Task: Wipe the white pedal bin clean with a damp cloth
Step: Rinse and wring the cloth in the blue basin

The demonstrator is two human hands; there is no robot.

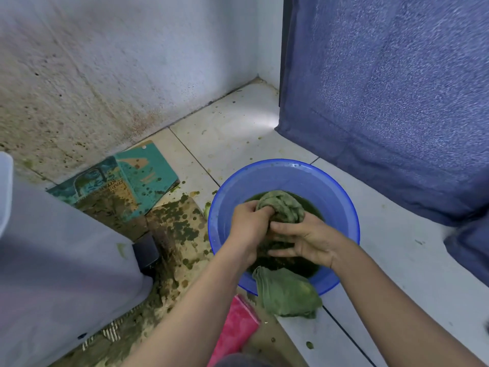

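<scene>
One cloth (281, 207), bunched over dark green water (296, 270) in the basin (285, 173). Left grip (248, 223) curls round its far bunch; right grip (304, 241) wraps the near end. Long axis runs roughly away from the body. Bin (60, 260) stands well off to the left on the floor (397, 260), nearer the left grip; likely swing is leftward. Second cloth (288, 292) drapes the basin's near rim.

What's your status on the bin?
Left hand, right hand both grip green cloth in blue basin. White pedal bin left, untouched. Second cloth over basin rim.
</scene>
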